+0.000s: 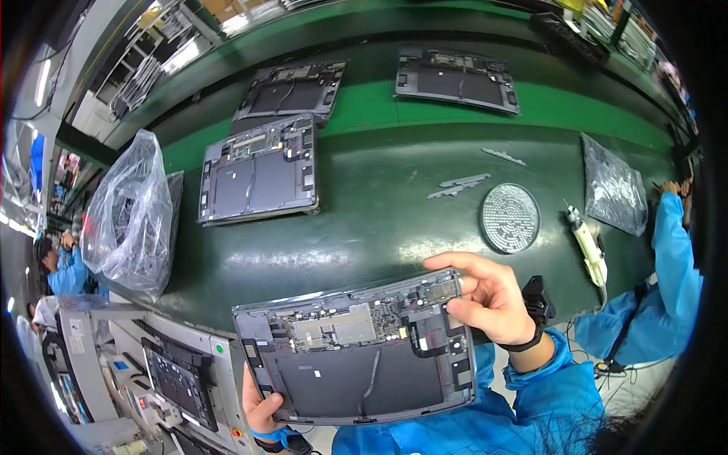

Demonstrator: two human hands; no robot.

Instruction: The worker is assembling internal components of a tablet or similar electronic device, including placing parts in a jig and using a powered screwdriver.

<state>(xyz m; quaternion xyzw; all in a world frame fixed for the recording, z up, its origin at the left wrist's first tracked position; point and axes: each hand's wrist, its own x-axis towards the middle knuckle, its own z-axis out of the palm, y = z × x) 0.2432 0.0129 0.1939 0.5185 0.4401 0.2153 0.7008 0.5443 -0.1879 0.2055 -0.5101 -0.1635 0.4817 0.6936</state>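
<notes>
Just past the bench's near edge, I hold an opened laptop body tilted toward me. Its circuit board and dark battery cells lie bare, with a thin grey cable running across the cells. My right hand pinches its upper right corner, thumb on top and fingers behind. At the lower left corner my left hand grips the edge with its thumb on the inner face; its other fingers are mostly hidden beneath. A stack of similar opened laptop bodies rests on the green bench, beyond my hands to the left.
More opened bodies lie farther back. To the right are a round dish of small parts, slim grey strips, a corded electric screwdriver and a bagged item. A clear plastic bag stands left, above a machine. A co-worker's blue sleeve is at right.
</notes>
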